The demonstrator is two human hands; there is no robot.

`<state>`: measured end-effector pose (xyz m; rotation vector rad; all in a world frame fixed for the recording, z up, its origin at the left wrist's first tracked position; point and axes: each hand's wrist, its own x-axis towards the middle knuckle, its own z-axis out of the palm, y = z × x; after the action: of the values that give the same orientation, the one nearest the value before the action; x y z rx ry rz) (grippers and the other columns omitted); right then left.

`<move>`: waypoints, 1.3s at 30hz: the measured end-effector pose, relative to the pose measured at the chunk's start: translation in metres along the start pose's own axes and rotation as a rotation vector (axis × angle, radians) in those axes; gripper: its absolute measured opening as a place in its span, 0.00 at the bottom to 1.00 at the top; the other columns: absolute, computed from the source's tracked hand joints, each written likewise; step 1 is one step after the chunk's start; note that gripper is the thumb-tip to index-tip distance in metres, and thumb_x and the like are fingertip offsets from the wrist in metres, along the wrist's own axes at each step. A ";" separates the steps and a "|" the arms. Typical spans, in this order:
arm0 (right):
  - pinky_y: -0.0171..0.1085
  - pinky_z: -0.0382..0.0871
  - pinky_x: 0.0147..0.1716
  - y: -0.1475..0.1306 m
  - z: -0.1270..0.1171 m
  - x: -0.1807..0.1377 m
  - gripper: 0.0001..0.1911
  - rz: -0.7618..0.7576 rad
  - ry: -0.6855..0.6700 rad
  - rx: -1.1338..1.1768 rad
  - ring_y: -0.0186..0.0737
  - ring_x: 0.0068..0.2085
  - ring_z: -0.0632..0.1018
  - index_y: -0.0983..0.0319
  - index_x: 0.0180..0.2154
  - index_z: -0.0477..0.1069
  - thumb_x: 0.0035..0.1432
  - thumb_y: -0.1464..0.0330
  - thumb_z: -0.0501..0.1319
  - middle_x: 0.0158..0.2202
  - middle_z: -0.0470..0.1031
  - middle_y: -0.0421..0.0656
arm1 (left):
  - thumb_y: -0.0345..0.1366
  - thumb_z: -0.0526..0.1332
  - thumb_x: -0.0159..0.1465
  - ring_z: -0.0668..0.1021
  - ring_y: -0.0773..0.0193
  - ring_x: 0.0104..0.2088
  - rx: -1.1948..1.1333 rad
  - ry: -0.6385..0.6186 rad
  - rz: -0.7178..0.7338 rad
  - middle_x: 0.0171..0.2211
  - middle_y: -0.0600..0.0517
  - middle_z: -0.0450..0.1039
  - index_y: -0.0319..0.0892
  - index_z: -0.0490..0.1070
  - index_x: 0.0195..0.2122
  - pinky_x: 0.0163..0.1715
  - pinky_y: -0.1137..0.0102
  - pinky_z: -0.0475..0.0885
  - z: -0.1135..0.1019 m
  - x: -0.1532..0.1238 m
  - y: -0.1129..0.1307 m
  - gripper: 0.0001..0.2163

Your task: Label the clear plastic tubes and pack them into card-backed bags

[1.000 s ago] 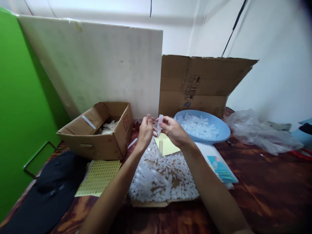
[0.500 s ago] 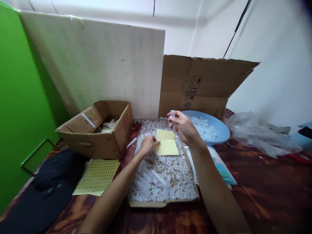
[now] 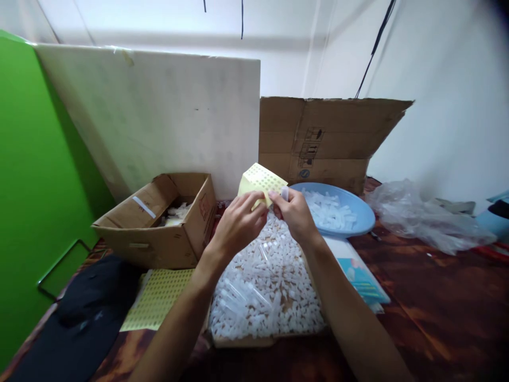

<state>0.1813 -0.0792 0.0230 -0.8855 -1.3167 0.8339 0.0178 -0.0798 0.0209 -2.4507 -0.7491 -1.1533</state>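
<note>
My left hand (image 3: 237, 225) is closed on a yellow sticker sheet (image 3: 260, 181) and holds it up, tilted, above a pile of small clear plastic tubes and caps (image 3: 264, 289) on a flat cardboard piece. My right hand (image 3: 295, 212) is closed on a small clear tube (image 3: 284, 193), its fingertips touching the sheet's lower edge. Both hands meet in the middle, just in front of a blue basin (image 3: 360, 206) filled with more clear tubes.
An open cardboard box (image 3: 159, 223) stands left, with a second yellow dotted sheet (image 3: 159, 298) and black cloth (image 3: 75, 318) in front. A white board (image 3: 159, 111) and a cardboard flap (image 3: 330, 138) stand behind. Crumpled clear plastic (image 3: 421, 215) lies right. Booklets (image 3: 358, 276) lie beside the pile.
My left hand went down to the yellow sheet on the pile and has lifted it up. My right hand kept the tube and moved back to meet the sheet.
</note>
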 end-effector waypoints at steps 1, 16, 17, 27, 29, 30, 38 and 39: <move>0.36 0.53 0.19 0.001 -0.001 0.001 0.22 0.009 0.024 0.012 0.31 0.19 0.61 0.58 0.22 0.62 0.58 0.56 0.68 0.16 0.61 0.35 | 0.31 0.60 0.69 0.78 0.54 0.49 -0.002 0.008 0.001 0.49 0.44 0.76 0.43 0.72 0.39 0.50 0.57 0.74 -0.002 0.000 0.000 0.03; 0.37 0.56 0.20 -0.013 -0.013 -0.002 0.31 0.118 -0.143 0.283 0.33 0.19 0.61 0.58 0.29 0.74 0.58 0.38 0.56 0.18 0.63 0.38 | 0.42 0.69 0.63 0.82 0.59 0.39 -1.027 0.159 -0.695 0.46 0.46 0.80 0.48 0.75 0.54 0.33 0.68 0.82 -0.030 -0.004 -0.020 0.18; 0.37 0.58 0.20 -0.014 -0.018 -0.003 0.36 0.149 -0.167 0.293 0.35 0.19 0.64 0.59 0.30 0.75 0.58 0.34 0.50 0.17 0.65 0.39 | 0.42 0.70 0.63 0.82 0.59 0.38 -1.053 0.124 -0.671 0.44 0.47 0.80 0.47 0.76 0.52 0.32 0.68 0.81 -0.036 -0.005 -0.019 0.17; 0.36 0.75 0.30 -0.025 -0.033 -0.012 0.15 0.304 -0.610 0.086 0.41 0.31 0.82 0.63 0.35 0.83 0.47 0.62 0.77 0.34 0.84 0.47 | 0.38 0.70 0.63 0.79 0.57 0.48 -0.439 -0.101 -0.208 0.47 0.49 0.78 0.49 0.80 0.44 0.49 0.61 0.76 -0.061 0.005 -0.009 0.08; 0.36 0.77 0.31 -0.024 -0.026 -0.011 0.14 0.273 -0.508 0.149 0.41 0.33 0.83 0.63 0.37 0.83 0.49 0.63 0.76 0.35 0.84 0.47 | 0.38 0.71 0.62 0.74 0.53 0.55 -0.233 0.038 -0.176 0.53 0.48 0.75 0.49 0.80 0.41 0.57 0.54 0.70 -0.057 0.005 -0.008 0.06; 0.37 0.78 0.32 -0.023 -0.023 -0.011 0.15 0.262 -0.466 0.182 0.42 0.33 0.83 0.62 0.39 0.83 0.50 0.62 0.76 0.36 0.84 0.47 | 0.38 0.71 0.62 0.73 0.52 0.56 -0.149 0.086 -0.170 0.54 0.49 0.74 0.50 0.80 0.39 0.58 0.51 0.68 -0.055 0.005 -0.007 0.05; 0.42 0.79 0.37 -0.019 -0.017 -0.014 0.14 0.127 -0.341 0.213 0.45 0.38 0.83 0.62 0.39 0.82 0.55 0.59 0.73 0.39 0.83 0.48 | 0.34 0.67 0.66 0.81 0.63 0.41 -0.335 0.205 -0.205 0.41 0.51 0.80 0.47 0.81 0.43 0.43 0.66 0.78 -0.039 0.008 0.008 0.05; 0.41 0.78 0.37 -0.019 -0.018 -0.014 0.14 0.115 -0.339 0.208 0.44 0.37 0.83 0.62 0.39 0.82 0.56 0.59 0.72 0.39 0.83 0.48 | 0.34 0.67 0.66 0.82 0.64 0.40 -0.344 0.214 -0.209 0.41 0.51 0.81 0.47 0.81 0.43 0.42 0.66 0.78 -0.037 0.008 0.009 0.05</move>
<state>0.1981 -0.1009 0.0332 -0.6790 -1.4468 1.2280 0.0050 -0.1029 0.0492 -2.5007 -0.8127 -1.7199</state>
